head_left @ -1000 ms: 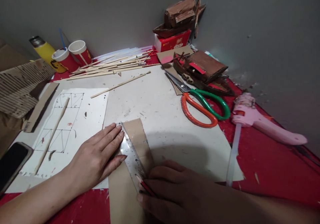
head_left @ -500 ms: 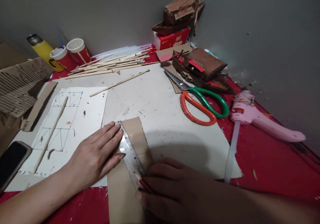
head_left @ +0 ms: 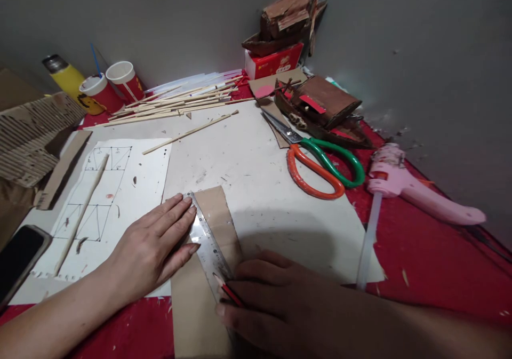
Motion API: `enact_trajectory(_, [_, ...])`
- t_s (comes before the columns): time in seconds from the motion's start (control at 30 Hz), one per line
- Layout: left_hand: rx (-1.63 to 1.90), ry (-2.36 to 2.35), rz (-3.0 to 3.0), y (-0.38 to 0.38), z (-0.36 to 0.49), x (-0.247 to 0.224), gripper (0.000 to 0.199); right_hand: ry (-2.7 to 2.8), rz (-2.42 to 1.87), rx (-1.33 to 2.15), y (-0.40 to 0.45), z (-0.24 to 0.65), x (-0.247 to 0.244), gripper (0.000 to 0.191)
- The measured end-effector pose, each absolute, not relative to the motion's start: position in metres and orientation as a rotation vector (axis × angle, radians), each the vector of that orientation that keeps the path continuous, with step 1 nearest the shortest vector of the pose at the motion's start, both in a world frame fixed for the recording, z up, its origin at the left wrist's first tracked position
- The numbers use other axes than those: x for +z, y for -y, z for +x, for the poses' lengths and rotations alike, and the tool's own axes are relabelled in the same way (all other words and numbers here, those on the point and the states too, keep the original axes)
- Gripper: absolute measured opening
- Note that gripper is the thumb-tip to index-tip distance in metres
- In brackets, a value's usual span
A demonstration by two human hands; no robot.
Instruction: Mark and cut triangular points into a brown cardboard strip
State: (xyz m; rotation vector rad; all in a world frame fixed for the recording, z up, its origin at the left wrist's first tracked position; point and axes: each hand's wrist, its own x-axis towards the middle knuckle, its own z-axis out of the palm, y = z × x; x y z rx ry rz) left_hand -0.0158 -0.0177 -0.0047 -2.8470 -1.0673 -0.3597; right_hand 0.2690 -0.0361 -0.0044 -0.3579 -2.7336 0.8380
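Observation:
My left hand [head_left: 150,244] lies flat with its fingers stretched out, the fingertips pressing on the upper end of a metal ruler [head_left: 205,246]. Under the ruler is a strip of brown cardboard [head_left: 194,316], and the ruler slants across it. In my right hand [head_left: 272,300], closed and in shadow, is a red and black pencil [head_left: 231,292]. The sharpened tip points up and left, at the ruler's lower part. My right palm and the ruler's lower end are hidden from view.
Scissors [head_left: 316,167], a pink glue gun [head_left: 424,188] and a brown model boat [head_left: 324,105] are on the right. Thin wooden sticks [head_left: 180,100] and cups [head_left: 120,79] stand at the back. A drawing sheet [head_left: 132,188] and a phone [head_left: 24,257] lie left.
Both hands, the ruler and the cardboard keep nearly the same places. The pencil tip has shifted very slightly to the left, and the whole view has moved a little.

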Motion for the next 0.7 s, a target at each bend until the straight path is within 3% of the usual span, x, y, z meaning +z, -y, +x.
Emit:
enact_trajectory(0.5, [-0.337, 1.062, -2.841, 0.0175, -0.0162, -0.0043, 0.043, 2.741, -0.374, 0.851, 0.032, 0.2692, -0.0033, 0.034])
enact_trajectory(0.7, [-0.331, 1.065, -2.826, 0.0174, -0.015, -0.004, 0.042, 2.504, -0.486, 1.0, 0.0306, 0.2762, -0.0131, 0.045])
